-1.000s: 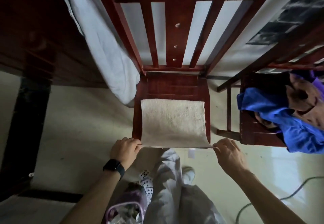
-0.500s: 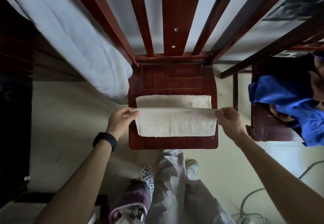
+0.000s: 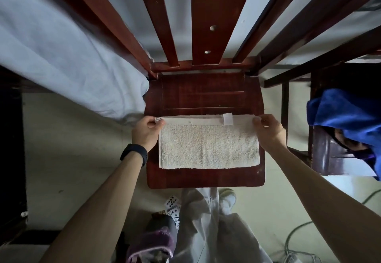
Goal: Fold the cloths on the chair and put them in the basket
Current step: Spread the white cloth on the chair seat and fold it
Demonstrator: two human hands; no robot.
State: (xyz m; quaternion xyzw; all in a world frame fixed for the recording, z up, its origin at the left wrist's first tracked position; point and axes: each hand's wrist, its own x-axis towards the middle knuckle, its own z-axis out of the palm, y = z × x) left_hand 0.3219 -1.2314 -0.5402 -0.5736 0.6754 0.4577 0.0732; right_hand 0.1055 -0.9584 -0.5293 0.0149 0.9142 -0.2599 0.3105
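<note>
Change: the near edge of the towel (image 3: 208,147), held off the front of the chair seat (image 3: 206,95) a second ago, has been carried over and laid along the far edge. The towel is now doubled, with the hem and white tag (image 3: 227,118) uppermost.
Meaning for task: the first fold is judged done. At least one more fold is likely needed before the basket.
Towel place: laid flat on the front half of the chair seat, stopping short of its front edge.
Left hand (image 3: 145,133): the far left corner of the towel is pinched between thumb and fingers, grip closed on the cloth. The wrist, with a black watch (image 3: 135,153), is over the seat's left edge.
Right hand (image 3: 268,130): the far right corner is pinched likewise, grip closed on the cloth.
Pose: both arms are extended, hands level, one at each end of the fold.
Other cloths: a blue cloth (image 3: 346,116) is heaped unfolded on the second chair (image 3: 325,159) to the right.
Basket: a purple-rimmed container (image 3: 152,244) is seen on the floor by the feet. Whether it is the basket cannot be told.
</note>
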